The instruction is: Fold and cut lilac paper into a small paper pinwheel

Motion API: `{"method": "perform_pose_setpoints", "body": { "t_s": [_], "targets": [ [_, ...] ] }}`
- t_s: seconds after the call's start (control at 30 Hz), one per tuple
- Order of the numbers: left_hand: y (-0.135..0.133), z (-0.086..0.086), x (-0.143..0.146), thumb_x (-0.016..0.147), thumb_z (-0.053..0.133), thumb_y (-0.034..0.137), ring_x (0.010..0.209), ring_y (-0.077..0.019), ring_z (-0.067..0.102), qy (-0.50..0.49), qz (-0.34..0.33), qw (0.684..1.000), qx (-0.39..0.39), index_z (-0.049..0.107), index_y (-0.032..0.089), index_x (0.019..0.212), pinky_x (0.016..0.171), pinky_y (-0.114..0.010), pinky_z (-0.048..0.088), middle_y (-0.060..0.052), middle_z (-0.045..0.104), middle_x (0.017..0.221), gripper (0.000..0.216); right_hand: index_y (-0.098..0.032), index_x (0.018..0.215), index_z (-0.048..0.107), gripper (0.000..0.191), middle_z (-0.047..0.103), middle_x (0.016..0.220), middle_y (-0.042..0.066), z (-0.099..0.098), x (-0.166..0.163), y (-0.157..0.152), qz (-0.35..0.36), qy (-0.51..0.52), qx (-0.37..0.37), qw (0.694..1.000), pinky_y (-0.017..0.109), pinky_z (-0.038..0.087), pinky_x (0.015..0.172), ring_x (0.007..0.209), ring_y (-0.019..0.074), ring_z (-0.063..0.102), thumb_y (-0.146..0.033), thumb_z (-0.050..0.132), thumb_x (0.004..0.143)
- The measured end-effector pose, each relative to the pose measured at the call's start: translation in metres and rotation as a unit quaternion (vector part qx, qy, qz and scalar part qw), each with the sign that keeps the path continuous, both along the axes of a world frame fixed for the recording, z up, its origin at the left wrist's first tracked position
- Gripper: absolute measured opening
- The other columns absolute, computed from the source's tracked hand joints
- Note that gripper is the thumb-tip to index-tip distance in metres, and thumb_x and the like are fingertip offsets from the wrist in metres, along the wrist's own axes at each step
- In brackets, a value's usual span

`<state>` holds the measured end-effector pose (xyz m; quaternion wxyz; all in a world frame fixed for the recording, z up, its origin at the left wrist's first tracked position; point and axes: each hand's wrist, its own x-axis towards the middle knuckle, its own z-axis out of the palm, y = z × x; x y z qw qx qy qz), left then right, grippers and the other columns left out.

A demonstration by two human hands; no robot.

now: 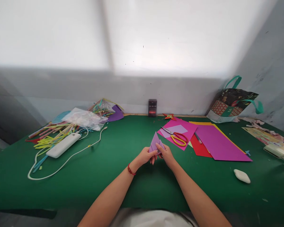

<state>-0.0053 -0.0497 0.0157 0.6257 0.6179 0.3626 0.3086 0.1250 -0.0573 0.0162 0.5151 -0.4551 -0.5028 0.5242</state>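
In the head view, your left hand [144,156] is closed on a folded lilac paper [155,141], thumb on its face, fingers curled beneath. Your right hand [168,155] pinches the same paper from the other side. It is in front of you, its point upward, above the green table [123,138]. The bag [227,108] leans against the wall [180,94] at right; you cannot tell what it holds. A clear plastic bag [84,118] lies over paper strips [46,143] at left.
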Motion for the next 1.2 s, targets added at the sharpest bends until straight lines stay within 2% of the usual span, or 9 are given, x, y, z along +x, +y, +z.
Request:
{"method": "perform_pose_setpoints", "body": {
  "t_s": [0.17,0.33,0.63,0.83,1.07,1.2],
  "targets": [
    [-0.002,0.004,-0.001,0.077,0.053,0.039,0.03,-0.0061,0.041,0.018,-0.008,1.0,0.0,0.053,0.014,0.05,0.041,-0.02,0.034,0.003,0.048,0.033,0.036,-0.019,0.053,0.044,0.049,0.038,0.039,-0.006,0.008,0.005,-0.001,0.006,-0.015,-0.002,1.0,0.022,0.024,0.035,0.034,0.0072,0.035,-0.065,0.061,0.059],
    [-0.001,0.002,-0.001,0.077,0.054,0.039,0.032,-0.0071,0.045,0.032,-0.016,0.999,-0.006,0.054,0.014,0.053,0.043,-0.02,0.036,0.003,0.048,0.035,0.035,-0.019,0.054,0.043,0.049,0.039,0.041,-0.006,0.01,0.005,-0.002,-0.003,0.0,-0.006,1.0,0.022,0.026,0.035,0.035,0.0075,0.036,-0.065,0.06,0.059],
    [-0.002,0.001,0.0,0.067,0.063,0.055,0.044,-0.0087,0.053,-0.002,-0.048,0.999,-0.02,0.058,0.012,0.066,0.047,-0.02,0.039,-0.001,0.06,0.051,0.043,-0.019,0.052,0.042,0.049,0.038,0.04,-0.007,0.009,0.004,-0.002,-0.027,0.019,-0.006,0.999,0.022,0.026,0.035,0.035,0.0071,0.034,-0.065,0.062,0.057],
    [-0.004,0.001,-0.004,0.067,0.056,0.066,0.046,-0.0095,0.054,-0.016,-0.101,0.992,-0.07,0.061,0.01,0.067,0.048,-0.021,0.039,-0.005,0.062,0.055,0.056,-0.019,0.052,0.042,0.051,0.038,0.041,-0.007,0.009,0.004,-0.001,-0.004,0.015,-0.007,1.0,0.022,0.026,0.036,0.036,0.0071,0.034,-0.066,0.062,0.054],
    [0.003,-0.011,-0.003,0.066,0.055,0.067,0.038,-0.009,0.05,0.002,-0.078,0.995,-0.069,0.06,0.011,0.056,0.043,-0.021,0.035,-0.004,0.058,0.044,0.056,-0.019,0.054,0.043,0.05,0.039,0.043,-0.007,0.002,0.003,0.003,-0.001,-0.001,-0.009,1.0,0.022,0.028,0.037,0.037,0.0073,0.035,-0.066,0.061,0.057],
    [0.003,-0.01,0.0,0.067,0.057,0.063,0.036,-0.0089,0.049,0.006,-0.057,0.997,-0.057,0.056,0.012,0.051,0.041,-0.021,0.033,-0.003,0.055,0.041,0.053,-0.02,0.054,0.042,0.05,0.039,0.043,-0.006,-0.003,0.003,0.006,-0.003,-0.002,-0.003,1.0,0.022,0.028,0.037,0.037,0.0078,0.036,-0.066,0.06,0.059]
  ]
}}
